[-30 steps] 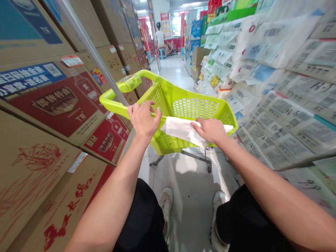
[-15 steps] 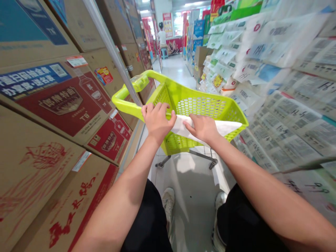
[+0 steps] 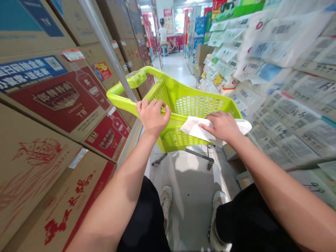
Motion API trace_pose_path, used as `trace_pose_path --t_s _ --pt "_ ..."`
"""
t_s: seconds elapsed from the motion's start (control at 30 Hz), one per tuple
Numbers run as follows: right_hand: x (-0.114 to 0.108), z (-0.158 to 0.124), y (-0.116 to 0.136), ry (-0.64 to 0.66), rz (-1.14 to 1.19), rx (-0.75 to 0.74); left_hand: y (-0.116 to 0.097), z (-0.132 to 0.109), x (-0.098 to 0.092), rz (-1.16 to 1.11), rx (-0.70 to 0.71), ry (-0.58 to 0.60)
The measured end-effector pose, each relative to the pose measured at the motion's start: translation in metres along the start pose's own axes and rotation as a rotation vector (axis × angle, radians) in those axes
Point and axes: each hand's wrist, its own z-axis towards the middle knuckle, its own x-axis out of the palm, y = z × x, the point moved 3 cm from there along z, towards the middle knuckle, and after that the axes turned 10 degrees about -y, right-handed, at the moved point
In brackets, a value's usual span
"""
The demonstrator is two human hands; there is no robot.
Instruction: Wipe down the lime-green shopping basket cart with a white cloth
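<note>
A lime-green plastic shopping cart (image 3: 183, 101) stands on small wheels in front of me in a narrow aisle. My left hand (image 3: 152, 117) is closed round the cart's near rim at its left corner. My right hand (image 3: 223, 126) lies flat with fingers stretched out, pressing a white cloth (image 3: 195, 127) onto the near rim further right. The cloth drapes over the rim, and another part of it shows beyond my wrist. My two shoes and dark shorts show below the cart.
Stacked cardboard cartons (image 3: 60, 101) with red and blue labels wall the left side, with a slanted metal pole (image 3: 105, 42) before them. Packaged goods (image 3: 288, 70) in white wrappers fill the right shelves. The tiled aisle (image 3: 173, 66) runs ahead to a person (image 3: 163, 33) far off.
My right hand slid the white cloth to the right along the cart's rim, after first moving left toward my left hand. My left hand kept its grip on the rim.
</note>
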Motion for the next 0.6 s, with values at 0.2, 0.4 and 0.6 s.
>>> trace_pose_path --t_s 0.2,0.4,0.6 --pt "0.006 0.012 0.012 0.078 0.004 0.105 -0.012 0.001 0.004 -0.038 -0.07 -0.011" --pt "0.002 0.04 0.071 -0.036 0.125 0.078 -0.02 -0.002 0.005 -0.047 -0.019 0.009" --pt "0.0 0.038 0.072 -0.037 0.163 -0.017 -0.011 -0.001 0.003 -0.04 0.011 0.05"
